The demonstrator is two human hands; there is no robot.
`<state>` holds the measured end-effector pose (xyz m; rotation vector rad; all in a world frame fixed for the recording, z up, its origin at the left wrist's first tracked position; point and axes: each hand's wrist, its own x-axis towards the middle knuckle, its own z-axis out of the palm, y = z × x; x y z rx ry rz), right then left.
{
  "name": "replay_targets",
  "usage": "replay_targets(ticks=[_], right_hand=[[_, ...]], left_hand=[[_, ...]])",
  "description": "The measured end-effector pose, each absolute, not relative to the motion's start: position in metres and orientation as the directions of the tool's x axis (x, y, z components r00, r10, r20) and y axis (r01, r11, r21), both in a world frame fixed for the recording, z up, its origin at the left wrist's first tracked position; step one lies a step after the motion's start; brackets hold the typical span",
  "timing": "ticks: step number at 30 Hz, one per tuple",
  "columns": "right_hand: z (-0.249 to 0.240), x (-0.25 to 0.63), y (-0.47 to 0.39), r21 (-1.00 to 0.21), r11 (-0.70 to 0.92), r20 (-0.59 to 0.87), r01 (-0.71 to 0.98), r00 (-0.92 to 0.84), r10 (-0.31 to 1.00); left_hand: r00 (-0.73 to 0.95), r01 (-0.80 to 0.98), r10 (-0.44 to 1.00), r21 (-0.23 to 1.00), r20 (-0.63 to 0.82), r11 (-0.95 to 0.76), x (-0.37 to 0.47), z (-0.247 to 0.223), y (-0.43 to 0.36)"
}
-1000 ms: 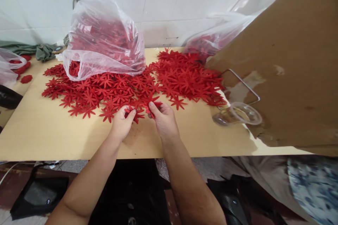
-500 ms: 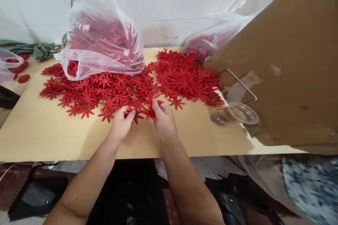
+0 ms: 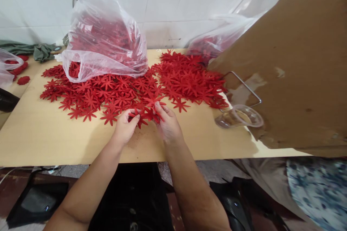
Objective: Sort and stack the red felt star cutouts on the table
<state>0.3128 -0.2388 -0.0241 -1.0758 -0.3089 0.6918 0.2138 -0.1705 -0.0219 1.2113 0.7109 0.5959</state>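
Many flat red star-shaped flowers (image 3: 121,92) lie heaped across the middle of the table (image 3: 62,139), with another pile (image 3: 187,79) to the right. My left hand (image 3: 127,124) pinches a red flower at the front edge of the heap. Close beside it, my right hand (image 3: 167,121) holds red flowers between thumb and fingers, their petals spread toward the left hand. How many pieces each hand holds I cannot tell. A clear plastic bag (image 3: 105,47) full of red pieces stands on the back of the heap.
A cardboard sheet (image 3: 298,72) leans at the right, with a clear plastic cup (image 3: 238,116) and a metal wire handle (image 3: 245,86) by it. A second bag (image 3: 214,43) rests behind the right pile. Green cloth (image 3: 40,51) and a black object (image 3: 8,100) are at the left.
The red flowers at my right hand have turned and spread open, and its fingers have shifted slightly. My left hand stays nearly in place, still pinching.
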Motion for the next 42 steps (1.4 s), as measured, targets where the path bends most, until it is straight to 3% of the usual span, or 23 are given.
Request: replay_targets(ticks=[10,15,25,32,39,42], right_hand=[[-0.018,0.362,-0.248,-0.805,0.402,-0.139,-0.436,0.798,0.586],[-0.009,0.406,-0.257,-0.761,0.522,-0.152,-0.384,0.889,0.433],[-0.021,0.432,-0.267,-0.817,0.472,-0.226,-0.331,0.937,0.266],[-0.021,0.437,-0.267,-0.893,0.369,-0.183,-0.260,0.956,0.230],[-0.018,0.440,-0.268,-0.880,0.374,-0.156,-0.293,0.922,0.354],[-0.019,0.441,-0.268,-0.887,0.371,-0.156,-0.276,0.933,0.323]], left_hand=[[0.643,-0.030,0.738,0.956,-0.205,0.291,0.214,-0.018,-0.172],[0.652,-0.023,0.727,0.953,-0.215,0.302,0.214,-0.015,-0.174],[0.682,0.028,0.704,0.969,-0.197,0.244,0.213,-0.016,-0.176],[0.688,0.031,0.696,0.966,-0.206,0.256,0.213,-0.013,-0.177],[0.697,0.027,0.686,0.963,-0.210,0.268,0.213,-0.011,-0.176],[0.691,0.034,0.690,0.964,-0.214,0.264,0.213,-0.012,-0.176]])
